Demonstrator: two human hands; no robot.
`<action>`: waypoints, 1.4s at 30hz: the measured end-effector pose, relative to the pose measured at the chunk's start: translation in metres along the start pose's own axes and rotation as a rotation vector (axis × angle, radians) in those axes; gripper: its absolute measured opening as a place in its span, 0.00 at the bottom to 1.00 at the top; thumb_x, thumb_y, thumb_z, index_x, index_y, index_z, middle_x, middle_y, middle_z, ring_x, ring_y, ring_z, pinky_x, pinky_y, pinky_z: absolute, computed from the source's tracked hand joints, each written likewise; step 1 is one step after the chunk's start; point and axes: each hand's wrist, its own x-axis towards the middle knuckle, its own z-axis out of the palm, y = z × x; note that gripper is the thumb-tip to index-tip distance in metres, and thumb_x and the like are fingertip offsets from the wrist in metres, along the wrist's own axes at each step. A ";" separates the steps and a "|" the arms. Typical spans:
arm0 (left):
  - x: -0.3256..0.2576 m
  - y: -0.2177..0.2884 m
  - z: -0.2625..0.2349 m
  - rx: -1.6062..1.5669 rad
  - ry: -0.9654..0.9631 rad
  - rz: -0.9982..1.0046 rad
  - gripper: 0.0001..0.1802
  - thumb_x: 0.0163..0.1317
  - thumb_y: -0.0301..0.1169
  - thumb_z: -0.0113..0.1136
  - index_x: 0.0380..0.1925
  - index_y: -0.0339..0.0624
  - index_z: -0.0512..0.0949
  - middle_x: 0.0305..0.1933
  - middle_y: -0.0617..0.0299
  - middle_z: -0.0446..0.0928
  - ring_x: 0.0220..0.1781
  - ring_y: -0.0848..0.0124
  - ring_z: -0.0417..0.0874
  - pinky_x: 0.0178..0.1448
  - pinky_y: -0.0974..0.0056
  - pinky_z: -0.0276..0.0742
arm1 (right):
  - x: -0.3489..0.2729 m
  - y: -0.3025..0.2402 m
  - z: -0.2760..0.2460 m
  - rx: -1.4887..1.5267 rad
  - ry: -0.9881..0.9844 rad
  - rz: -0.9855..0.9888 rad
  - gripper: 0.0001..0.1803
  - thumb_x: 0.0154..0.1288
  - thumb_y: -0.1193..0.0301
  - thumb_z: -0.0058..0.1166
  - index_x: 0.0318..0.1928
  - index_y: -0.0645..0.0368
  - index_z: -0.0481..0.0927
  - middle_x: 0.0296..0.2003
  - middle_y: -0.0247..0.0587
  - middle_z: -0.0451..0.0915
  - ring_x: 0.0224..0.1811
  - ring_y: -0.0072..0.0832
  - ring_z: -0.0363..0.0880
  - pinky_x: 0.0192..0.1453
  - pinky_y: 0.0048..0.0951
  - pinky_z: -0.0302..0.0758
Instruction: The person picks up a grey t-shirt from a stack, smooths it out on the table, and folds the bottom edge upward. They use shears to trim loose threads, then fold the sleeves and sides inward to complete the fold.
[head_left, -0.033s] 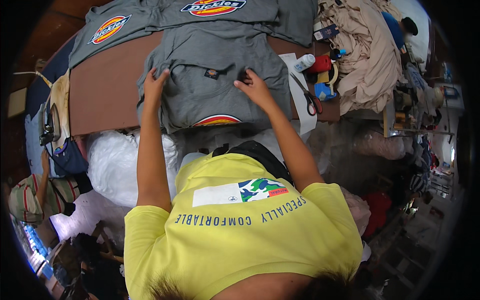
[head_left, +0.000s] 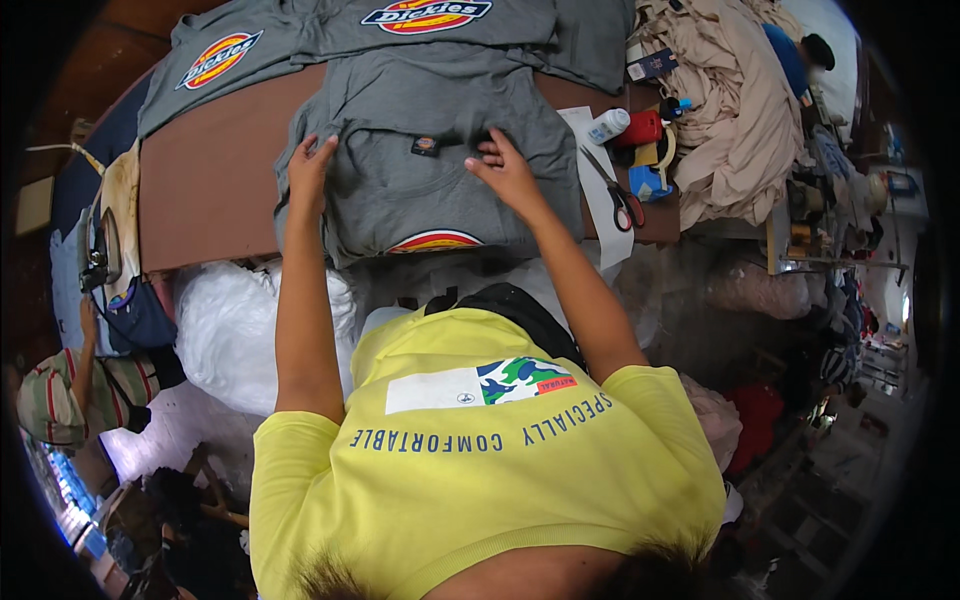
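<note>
A grey T-shirt [head_left: 385, 195] lies folded on the brown table, its neckline facing up. A small dark label [head_left: 425, 146] sits inside the collar, and part of a red and yellow print [head_left: 436, 240] shows at the near fold. My left hand [head_left: 310, 168] rests at the shirt's left shoulder edge, thumb and forefinger spread. Over the right side of the collar is my right hand [head_left: 505, 172], its thumb apart from the lightly bent fingers. No cloth is visibly pinched in either hand.
More grey printed shirts [head_left: 330, 30] lie along the far side of the brown table [head_left: 205, 190]. At right are scissors [head_left: 620, 195], a white bottle [head_left: 609, 125], a tape roll [head_left: 664, 150] and heaped beige cloth [head_left: 735, 120]. A co-worker [head_left: 70, 395] is at left beside an iron [head_left: 98, 255].
My right hand has shifted slightly, its fingers a little more spread. The collar label has moved marginally to the right. My left hand is nearly still.
</note>
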 end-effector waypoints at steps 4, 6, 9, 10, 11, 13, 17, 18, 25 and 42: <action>-0.003 -0.033 -0.005 -0.477 -0.185 -0.289 0.26 0.52 0.38 0.67 0.47 0.36 0.73 0.43 0.63 0.76 0.47 0.80 0.74 0.51 0.77 0.66 | 0.011 -0.009 0.003 0.059 -0.047 0.165 0.42 0.50 0.53 0.64 0.57 0.71 0.67 0.39 0.48 0.75 0.41 0.31 0.74 0.45 0.26 0.71; -0.028 -0.039 0.010 -0.825 -0.213 -0.410 0.20 0.56 0.38 0.64 0.43 0.39 0.74 0.38 0.63 0.78 0.43 0.78 0.78 0.45 0.75 0.74 | 0.016 -0.002 0.006 0.127 -0.016 0.323 0.39 0.48 0.52 0.65 0.53 0.70 0.70 0.38 0.45 0.74 0.41 0.31 0.74 0.43 0.27 0.71; -0.077 -0.018 0.022 -1.046 -0.357 -0.535 0.26 0.59 0.47 0.57 0.47 0.35 0.72 0.41 0.57 0.79 0.42 0.68 0.80 0.46 0.64 0.79 | 0.036 -0.001 0.007 0.079 0.005 0.328 0.36 0.49 0.52 0.64 0.48 0.69 0.72 0.39 0.47 0.74 0.42 0.32 0.74 0.45 0.28 0.71; -0.084 -0.015 0.022 -1.155 -0.463 -0.597 0.28 0.60 0.48 0.55 0.48 0.34 0.71 0.42 0.56 0.79 0.41 0.66 0.81 0.46 0.63 0.79 | 0.040 -0.005 0.008 -0.113 0.122 0.273 0.35 0.49 0.52 0.64 0.47 0.69 0.72 0.41 0.48 0.74 0.44 0.31 0.73 0.47 0.28 0.70; -0.089 -0.015 0.020 -1.265 -0.566 -0.657 0.30 0.60 0.50 0.54 0.50 0.32 0.71 0.43 0.55 0.79 0.41 0.64 0.81 0.46 0.61 0.79 | 0.043 -0.010 0.012 -0.305 0.233 0.214 0.33 0.50 0.52 0.63 0.46 0.68 0.72 0.43 0.48 0.74 0.46 0.31 0.73 0.49 0.28 0.70; -0.090 -0.022 0.007 -1.337 -0.745 -0.608 0.33 0.60 0.52 0.52 0.52 0.30 0.69 0.45 0.52 0.78 0.43 0.62 0.81 0.46 0.61 0.79 | 0.050 -0.012 0.015 -0.272 0.358 0.209 0.31 0.53 0.54 0.62 0.45 0.68 0.72 0.42 0.47 0.76 0.46 0.31 0.74 0.50 0.29 0.71; -0.100 -0.011 -0.019 -1.125 -0.952 -0.474 0.28 0.61 0.44 0.53 0.50 0.28 0.69 0.45 0.47 0.77 0.43 0.61 0.81 0.46 0.60 0.78 | 0.069 0.024 0.000 0.842 -0.075 0.529 0.24 0.60 0.60 0.57 0.48 0.65 0.69 0.38 0.44 0.77 0.39 0.32 0.78 0.47 0.33 0.76; -0.112 -0.007 -0.034 -0.935 -0.797 -0.421 0.27 0.61 0.43 0.53 0.50 0.28 0.69 0.44 0.47 0.77 0.41 0.60 0.82 0.46 0.60 0.78 | 0.053 -0.004 -0.006 1.000 -0.235 0.623 0.24 0.60 0.61 0.57 0.49 0.64 0.69 0.42 0.45 0.75 0.42 0.32 0.76 0.48 0.33 0.75; -0.153 0.010 -0.117 -0.449 -0.714 -0.266 0.25 0.55 0.35 0.59 0.48 0.25 0.71 0.46 0.48 0.76 0.48 0.62 0.79 0.55 0.60 0.72 | -0.097 -0.017 -0.064 1.259 -0.227 0.703 0.24 0.68 0.58 0.44 0.56 0.62 0.67 0.53 0.43 0.72 0.55 0.34 0.72 0.62 0.38 0.64; -0.163 0.064 -0.099 -0.645 -0.589 -0.003 0.19 0.47 0.25 0.54 0.41 0.25 0.72 0.40 0.47 0.77 0.45 0.59 0.78 0.54 0.58 0.71 | -0.166 -0.069 -0.117 1.483 -0.032 0.492 0.26 0.62 0.55 0.52 0.52 0.63 0.71 0.50 0.42 0.75 0.50 0.31 0.75 0.57 0.34 0.69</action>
